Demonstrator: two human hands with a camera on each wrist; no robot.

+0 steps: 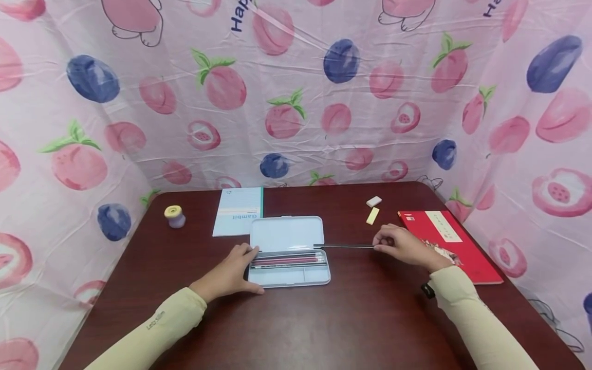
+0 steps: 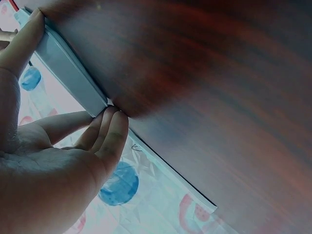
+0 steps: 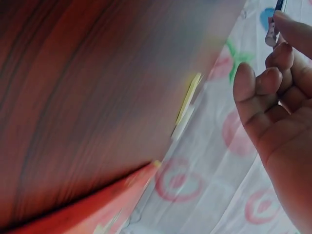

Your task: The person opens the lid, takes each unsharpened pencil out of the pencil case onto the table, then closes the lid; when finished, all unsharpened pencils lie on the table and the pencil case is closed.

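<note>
An open white pencil case [image 1: 277, 278] lies on the table with its lid [image 1: 287, 232] folded back. Several pencils [image 1: 287, 260] lie side by side in its back part; the compartments in front of them show bare. My left hand [image 1: 233, 272] holds the case by its left end, thumb at the front corner and fingers near the hinge. In the left wrist view the case's side wall [image 2: 73, 73] sits between thumb and fingers. My right hand [image 1: 402, 246] pinches one dark pencil [image 1: 344, 246] by its end, and its far tip overlaps the case's right hinge corner.
A pale notebook [image 1: 236, 205] lies behind the case. Toward the left stands a small yellow-topped container [image 1: 174, 216]. A white eraser [image 1: 374, 201] and a yellow block [image 1: 372, 216] lie at the back right, near a red book [image 1: 476, 257] under the right forearm's far side.
</note>
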